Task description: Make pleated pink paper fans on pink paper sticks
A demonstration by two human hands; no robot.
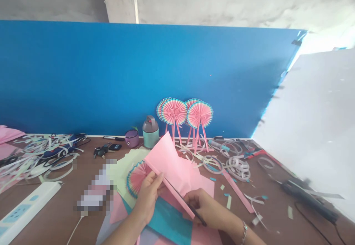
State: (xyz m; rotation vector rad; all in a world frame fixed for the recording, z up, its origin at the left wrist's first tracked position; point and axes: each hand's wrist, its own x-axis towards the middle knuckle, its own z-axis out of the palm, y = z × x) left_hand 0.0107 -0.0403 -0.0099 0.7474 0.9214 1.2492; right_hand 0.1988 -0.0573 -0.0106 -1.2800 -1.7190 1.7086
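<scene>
My left hand pinches the folded edge of a pink paper sheet, raised at a slant above the pile. My right hand is closed around black scissors at the lower part of the same edge. Their dark blade line runs along a narrow band of the sheet; the finger loops are mostly hidden. Behind my left hand, a round pleated paper fan with a blue-green rim lies partly covered. Beneath are a teal sheet, pale green sheets and more pink paper.
Several pink pleated fans lean against the blue partition. A teal bottle and purple pot stand nearby. White strip coils, paper scraps, keys, a power strip and a black corded tool surround the pile.
</scene>
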